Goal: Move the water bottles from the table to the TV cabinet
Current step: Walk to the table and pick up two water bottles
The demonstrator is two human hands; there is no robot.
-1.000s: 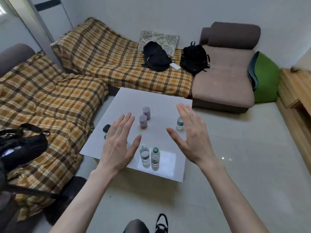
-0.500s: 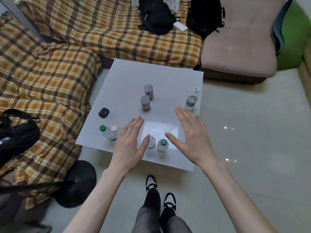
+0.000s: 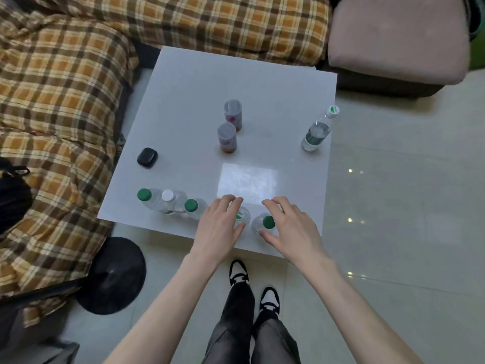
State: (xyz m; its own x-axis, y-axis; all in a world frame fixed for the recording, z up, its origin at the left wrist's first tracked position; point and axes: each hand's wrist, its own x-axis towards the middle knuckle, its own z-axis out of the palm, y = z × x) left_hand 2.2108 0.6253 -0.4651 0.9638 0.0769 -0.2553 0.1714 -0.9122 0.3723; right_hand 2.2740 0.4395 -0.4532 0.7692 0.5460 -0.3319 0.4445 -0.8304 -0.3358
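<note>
Head view: 2 water bottles are standing upright, long axes vertical, caps pointing up at the camera, just inside the table's (image 3: 183,82) near edge. The left hand (image 3: 219,227) is curling around the white-and-green-capped bottle (image 3: 242,216), fingers (image 3: 227,199) on its far side and thumb near; whether the grip is closed, I cannot tell. The right hand (image 3: 291,227) is cupping loosely around the green-capped bottle (image 3: 268,222), fingers spread.

3 more bottles (image 3: 168,203) are clustering toward the near-left corner, touching one another. Another bottle (image 3: 316,132) is standing at the right edge. 2 grey-lidded canisters (image 3: 227,136) are sitting mid-table, their contents hidden by lids. A black case (image 3: 147,157) is lying near the left edge. The far half of the table is lying open.
</note>
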